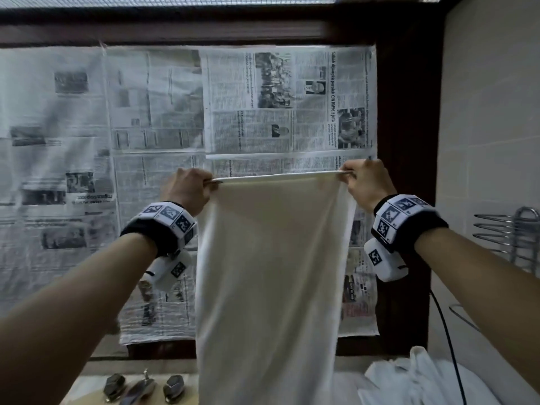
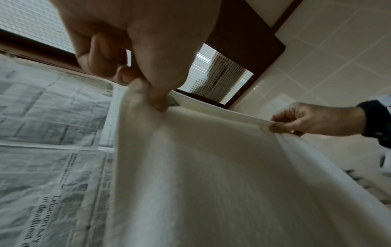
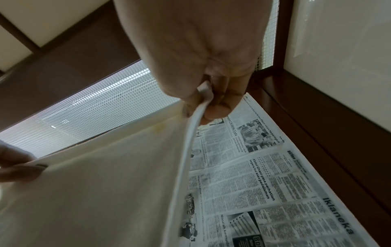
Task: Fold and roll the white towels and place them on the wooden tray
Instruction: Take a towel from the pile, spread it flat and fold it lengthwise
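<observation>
A white towel (image 1: 271, 273) hangs full length in front of me, held up high by its top edge. My left hand (image 1: 204, 182) pinches the top left corner and my right hand (image 1: 349, 175) pinches the top right corner, the edge stretched taut between them. The left wrist view shows the left thumb and fingers (image 2: 156, 98) clamped on the towel (image 2: 201, 175), with the right hand (image 2: 275, 127) across from it. In the right wrist view the right fingers (image 3: 220, 108) hold the hem of the towel (image 3: 105, 183). The wooden tray is not in view.
Newspaper sheets (image 1: 140, 118) cover the window behind the towel. A pile of white cloth (image 1: 415, 378) lies at the lower right. A tap with two handles (image 1: 143, 387) sits at the lower left. A metal rack (image 1: 514, 235) projects from the tiled right wall, and a black cable (image 1: 447, 331) hangs below my right wrist.
</observation>
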A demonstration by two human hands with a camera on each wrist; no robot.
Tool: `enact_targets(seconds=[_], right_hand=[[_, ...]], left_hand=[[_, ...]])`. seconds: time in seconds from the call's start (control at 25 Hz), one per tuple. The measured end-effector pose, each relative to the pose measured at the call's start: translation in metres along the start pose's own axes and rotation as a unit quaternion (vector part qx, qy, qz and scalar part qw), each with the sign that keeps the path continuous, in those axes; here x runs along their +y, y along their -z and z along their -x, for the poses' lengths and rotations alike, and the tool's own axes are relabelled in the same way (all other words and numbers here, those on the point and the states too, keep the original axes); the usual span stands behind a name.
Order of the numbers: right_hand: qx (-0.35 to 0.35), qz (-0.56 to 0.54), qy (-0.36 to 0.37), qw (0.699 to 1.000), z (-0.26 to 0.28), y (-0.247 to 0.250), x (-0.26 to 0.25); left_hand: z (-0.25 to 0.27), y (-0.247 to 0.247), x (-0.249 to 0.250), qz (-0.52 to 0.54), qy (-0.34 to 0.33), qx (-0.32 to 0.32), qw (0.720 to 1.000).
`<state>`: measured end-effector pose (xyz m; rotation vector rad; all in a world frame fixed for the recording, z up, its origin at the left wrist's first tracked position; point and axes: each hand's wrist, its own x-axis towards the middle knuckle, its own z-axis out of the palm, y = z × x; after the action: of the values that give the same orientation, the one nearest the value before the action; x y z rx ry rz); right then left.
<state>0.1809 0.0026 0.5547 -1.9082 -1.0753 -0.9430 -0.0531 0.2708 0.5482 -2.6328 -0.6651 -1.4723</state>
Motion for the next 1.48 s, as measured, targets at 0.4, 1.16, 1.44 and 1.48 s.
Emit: enact_targets(seconds=[0.4,1.16,1.44,1.48], right_hand=[[0.055,-0.006,-0.017,0.998,0.007,0.009,0.004],[0.093,-0.305,-0.146,0.937,0.055,0.066,-0.076],[-0.003,-0.270,-0.264,0.926,0.073,-0.034,0.008],[-0.033,-0.256,-0.282,0.924,0.087,-0.059,0.027]], left_hand=[[0.005,0.021,-0.013,0.095,0.070,0.026,0.993],[0.041,0.073,0.059,0.600,0.161,-0.017,0.784],[0.052,-0.062,0.017,0.535,0.320,-0.047,0.780],[0.068,-0.097,0.008,0.514,0.343,-0.049,0.784]])
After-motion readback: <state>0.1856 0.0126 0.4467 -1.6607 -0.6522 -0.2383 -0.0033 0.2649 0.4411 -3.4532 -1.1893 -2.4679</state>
